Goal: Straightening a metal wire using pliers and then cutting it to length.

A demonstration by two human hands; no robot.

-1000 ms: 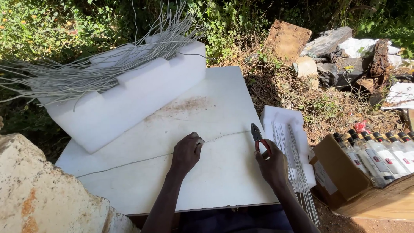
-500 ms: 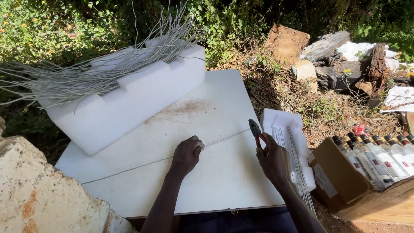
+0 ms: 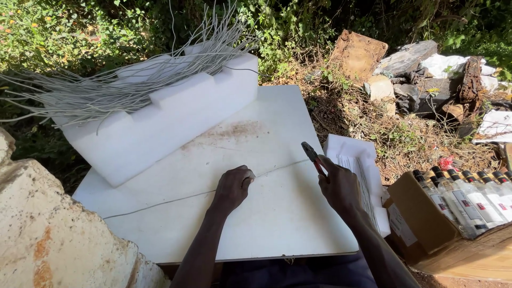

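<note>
A thin grey wire (image 3: 176, 198) lies stretched across the white board (image 3: 277, 224) that serves as the surface, running from near the board's left edge up toward its right edge. The left hand (image 3: 232, 188) presses down on the wire about midway along it, fingers curled shut over the strand against the board. The right hand (image 3: 338, 184) sits near the board's right edge, its fingers wrapped around the red handles of a pair of pliers (image 3: 313, 158); the dark jaws point up and away from the hand, close to the wire's far end, though whether they touch it cannot be told.

The board in front of both hands is bare down to its near edge. At the board's far left corner rests a stepped white foam block (image 3: 176, 122) carrying a bundle of grey wires (image 3: 106, 88) that fan out past it. Just off the board's right edge lies a stack of white sheets (image 3: 354, 160), and beyond that an open cardboard box (image 3: 421, 218) of bottles (image 3: 469, 200).
</note>
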